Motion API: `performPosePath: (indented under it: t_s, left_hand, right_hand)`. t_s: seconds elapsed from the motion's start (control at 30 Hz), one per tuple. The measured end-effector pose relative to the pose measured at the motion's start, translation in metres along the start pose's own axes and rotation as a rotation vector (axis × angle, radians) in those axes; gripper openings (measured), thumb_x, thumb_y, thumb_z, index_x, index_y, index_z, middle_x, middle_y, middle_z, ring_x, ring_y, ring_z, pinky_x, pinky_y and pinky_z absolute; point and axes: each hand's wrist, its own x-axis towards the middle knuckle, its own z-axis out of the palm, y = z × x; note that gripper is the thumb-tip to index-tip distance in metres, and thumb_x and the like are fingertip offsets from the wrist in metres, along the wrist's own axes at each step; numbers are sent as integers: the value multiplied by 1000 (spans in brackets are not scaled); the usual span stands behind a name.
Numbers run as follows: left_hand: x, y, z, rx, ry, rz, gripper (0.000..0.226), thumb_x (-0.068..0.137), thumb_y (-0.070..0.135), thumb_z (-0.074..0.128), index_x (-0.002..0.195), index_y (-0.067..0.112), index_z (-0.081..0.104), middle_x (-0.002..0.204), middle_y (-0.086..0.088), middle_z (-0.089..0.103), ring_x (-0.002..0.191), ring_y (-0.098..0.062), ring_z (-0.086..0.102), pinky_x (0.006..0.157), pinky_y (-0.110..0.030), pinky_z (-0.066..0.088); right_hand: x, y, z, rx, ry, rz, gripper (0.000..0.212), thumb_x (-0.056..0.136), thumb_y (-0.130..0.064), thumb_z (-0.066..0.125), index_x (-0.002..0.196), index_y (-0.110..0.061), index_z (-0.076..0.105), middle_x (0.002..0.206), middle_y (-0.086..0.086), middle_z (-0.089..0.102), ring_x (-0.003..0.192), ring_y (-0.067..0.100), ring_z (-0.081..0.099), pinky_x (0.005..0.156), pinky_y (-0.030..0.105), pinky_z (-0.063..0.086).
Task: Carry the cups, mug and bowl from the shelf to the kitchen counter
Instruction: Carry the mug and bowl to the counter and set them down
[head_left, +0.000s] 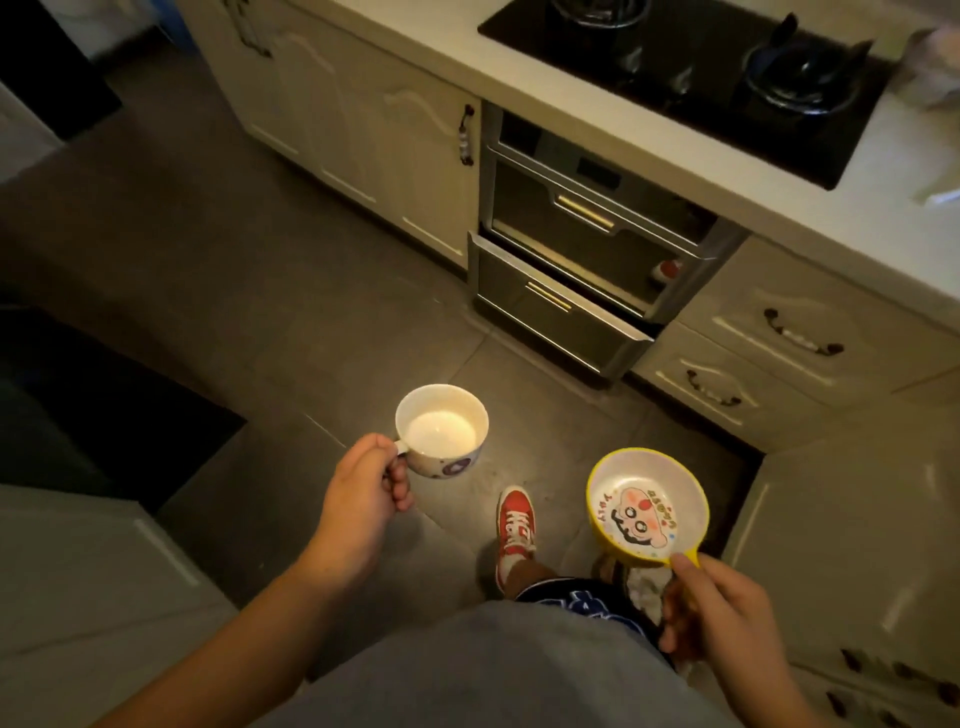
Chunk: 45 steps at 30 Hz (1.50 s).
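Note:
My left hand (363, 488) holds a white mug (441, 430) by its handle; the mug is upright, empty, with a purple mark on its side. My right hand (722, 608) grips the small handle of a yellow bowl (647, 506) that has a white inside with a cartoon face. Both are carried at waist height above the grey floor. The white kitchen counter (727, 182) runs across the upper right, well ahead of both hands.
A black gas hob (691, 78) is set into the counter. Below it a steel drawer unit (561, 306) has its lower drawer pulled out into the walkway. Cream cabinets (363, 119) line the left and right. My red shoe (514, 525) stands on the tiled floor.

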Motion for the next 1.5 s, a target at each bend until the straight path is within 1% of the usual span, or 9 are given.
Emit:
performPosePath:
  t_s: [0.13, 0.27, 0.43, 0.57, 0.67, 0.8, 1.03, 1.2, 1.5]
  left_hand:
    - [35, 26, 16, -12, 95, -29, 38, 93, 8, 39, 57, 15, 49, 51, -2, 46, 48, -14, 41, 47, -29, 35]
    - [52, 54, 17, -49, 215, 2, 30, 92, 8, 39, 63, 11, 46, 54, -3, 46, 50, -14, 41, 50, -32, 34]
    - [69, 71, -10, -46, 401, 18, 32, 95, 15, 37, 65, 9, 48, 55, -4, 47, 50, -13, 44, 45, -23, 40]
    - [91, 81, -39, -124, 529, -14, 35, 97, 14, 37, 64, 13, 49, 59, -7, 45, 56, -18, 41, 56, -35, 35]
    - [120, 92, -62, -195, 605, -51, 35, 95, 20, 41, 62, 17, 50, 59, -5, 45, 58, -18, 42, 58, -35, 36]
    - [169, 121, -98, -328, 657, -91, 39, 97, 20, 42, 60, 18, 53, 53, -1, 47, 50, -13, 44, 52, -30, 38]
    - [265, 196, -146, -270, 606, -21, 34, 93, 15, 42, 60, 17, 50, 54, -1, 43, 53, -15, 41, 56, -34, 35]
    - [348, 241, -161, -184, 604, -25, 28, 82, 27, 46, 55, 22, 52, 54, 0, 47, 58, -18, 43, 57, -36, 37]
    - [504, 316, -178, -203, 576, 0, 29, 86, 27, 46, 61, 22, 58, 55, 4, 51, 49, -7, 50, 53, -31, 40]
  right_hand:
    - [71, -46, 15, -28, -152, 0, 43, 95, -19, 56, 56, 1, 54, 45, 17, 57, 31, 28, 53, 32, 21, 37]
    - [135, -108, 54, -110, -346, -32, 39, 94, -23, 56, 59, -5, 58, 51, 14, 58, 35, 28, 55, 34, 22, 40]
    - [195, -181, 132, -211, -581, -145, 35, 97, -16, 52, 68, 3, 56, 50, 10, 59, 33, 26, 55, 35, 23, 39]
    - [232, -228, 212, -275, -731, -201, 35, 97, -13, 50, 70, 9, 53, 50, 12, 57, 31, 23, 55, 35, 23, 37]
    - [254, -256, 271, -297, -802, -209, 35, 97, -14, 50, 69, 6, 53, 51, 12, 56, 32, 23, 55, 36, 23, 35]
    - [284, -289, 334, -340, -804, -203, 37, 97, -16, 51, 70, 9, 52, 50, 12, 56, 31, 23, 55, 34, 22, 35]
    - [334, -346, 387, -326, -747, -175, 36, 96, -23, 52, 66, -4, 58, 54, 14, 57, 37, 28, 55, 40, 25, 38]
    - [378, -380, 407, -323, -681, -171, 35, 97, -21, 51, 69, 0, 58, 53, 14, 57, 36, 28, 56, 37, 25, 37]
    - [487, -445, 483, -356, -648, -121, 44, 96, -23, 53, 63, 6, 53, 49, 14, 58, 34, 27, 54, 36, 22, 36]
